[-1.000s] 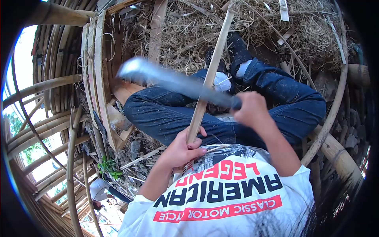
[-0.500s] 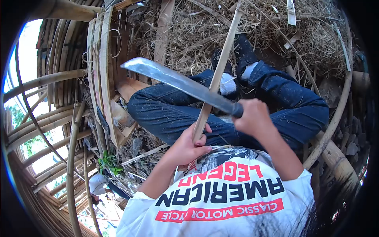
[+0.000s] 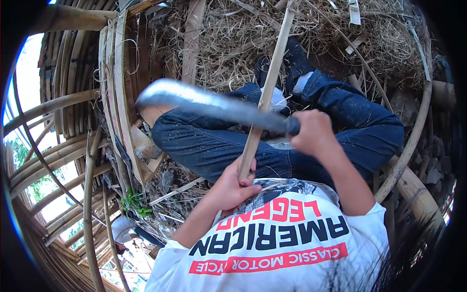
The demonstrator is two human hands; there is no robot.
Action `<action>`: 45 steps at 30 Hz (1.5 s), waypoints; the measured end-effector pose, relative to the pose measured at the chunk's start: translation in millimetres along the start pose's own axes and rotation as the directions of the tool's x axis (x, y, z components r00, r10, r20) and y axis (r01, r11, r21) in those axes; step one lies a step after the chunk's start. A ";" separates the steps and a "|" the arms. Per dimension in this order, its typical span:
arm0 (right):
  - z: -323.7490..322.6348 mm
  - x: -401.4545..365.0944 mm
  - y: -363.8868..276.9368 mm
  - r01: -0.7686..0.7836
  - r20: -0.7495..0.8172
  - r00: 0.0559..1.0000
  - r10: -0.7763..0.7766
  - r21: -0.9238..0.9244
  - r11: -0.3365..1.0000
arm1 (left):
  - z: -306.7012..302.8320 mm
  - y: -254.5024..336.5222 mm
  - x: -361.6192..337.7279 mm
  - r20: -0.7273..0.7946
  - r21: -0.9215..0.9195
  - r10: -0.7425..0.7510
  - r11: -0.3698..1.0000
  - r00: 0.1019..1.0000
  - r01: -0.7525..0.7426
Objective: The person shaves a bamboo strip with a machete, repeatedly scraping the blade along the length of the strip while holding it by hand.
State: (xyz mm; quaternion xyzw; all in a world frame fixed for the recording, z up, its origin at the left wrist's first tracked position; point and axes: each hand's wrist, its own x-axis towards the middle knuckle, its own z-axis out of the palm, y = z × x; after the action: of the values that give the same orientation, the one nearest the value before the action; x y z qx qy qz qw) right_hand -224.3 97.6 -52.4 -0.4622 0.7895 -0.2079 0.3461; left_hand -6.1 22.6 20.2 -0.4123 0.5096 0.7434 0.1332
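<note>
My left hand is closed around the near end of a long, flat bamboo strip. The strip slants away from my lap, over my crossed legs, toward the shavings beyond my feet. My right hand grips the dark handle of a machete. Its broad blade points left, crossing over the strip a little beyond my left hand, and its tip is smeared by motion. Bits of shaving cling to my jeans.
A heap of thin shavings covers the ground ahead. Cut strips lean on the left beside a bamboo frame. A curved pole and thick bamboo lie at right. Another person is at lower left.
The machete's blade has swung, its tip moving lower and left, and is now blurred. My left hand still holds the bamboo strip in nearly the same place.
</note>
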 end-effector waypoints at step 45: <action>-9.0 23.6 0.9 -0.101 0.054 0.994 0.096 0.095 0.990 | 2.1 11.5 -7.5 -0.087 -0.298 -0.252 0.930 0.964 0.216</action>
State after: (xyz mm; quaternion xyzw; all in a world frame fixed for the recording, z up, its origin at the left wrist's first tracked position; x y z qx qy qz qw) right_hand -239.3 77.5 -55.4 -0.4100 0.7916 -0.2176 0.3974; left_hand -9.5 21.0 33.6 -0.5305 0.3512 0.7609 0.1278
